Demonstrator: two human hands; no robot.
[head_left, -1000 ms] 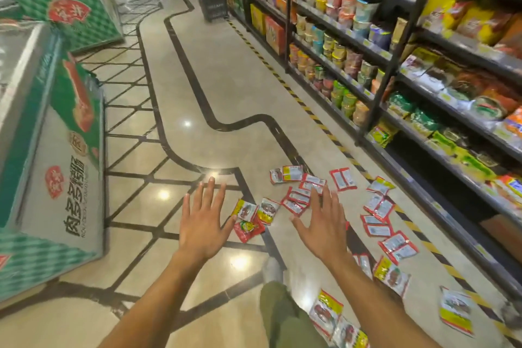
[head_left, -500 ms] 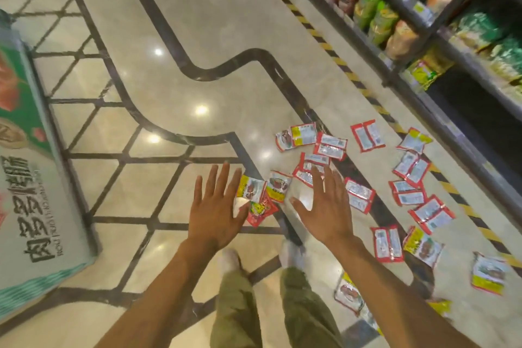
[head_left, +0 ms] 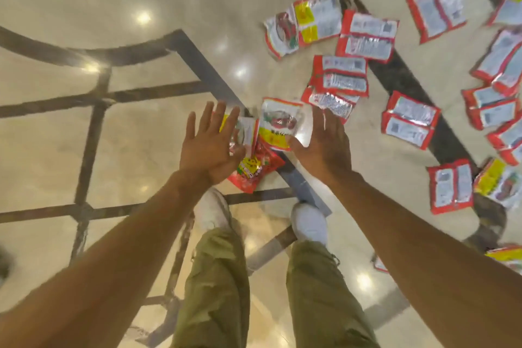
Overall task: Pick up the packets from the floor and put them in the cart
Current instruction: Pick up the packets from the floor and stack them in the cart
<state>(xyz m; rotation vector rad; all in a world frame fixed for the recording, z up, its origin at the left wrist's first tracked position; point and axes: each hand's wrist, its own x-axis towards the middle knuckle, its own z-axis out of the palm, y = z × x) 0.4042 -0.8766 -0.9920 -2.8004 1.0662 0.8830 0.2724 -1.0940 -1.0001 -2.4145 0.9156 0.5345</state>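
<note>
Several red, white and yellow snack packets lie scattered on the shiny floor, mostly to the right. My left hand (head_left: 209, 144) hovers with fingers spread above a red and yellow packet (head_left: 255, 171). My right hand (head_left: 324, 144) reaches down beside a white packet with a yellow band (head_left: 278, 124), fingers straight. Neither hand holds anything. More red packets lie further out, such as one (head_left: 367, 37) ahead and one (head_left: 409, 120) to the right. No cart is in view.
My two white shoes (head_left: 309, 223) and olive trousers (head_left: 217, 285) stand just below the hands. The cream floor has dark inlaid lines (head_left: 93, 99). More packets lie at the right edge (head_left: 450, 186).
The view has tilted steeply down toward the floor; shelves and freezer have left the frame. Both hands have dropped closer to the nearest packets, still open.
</note>
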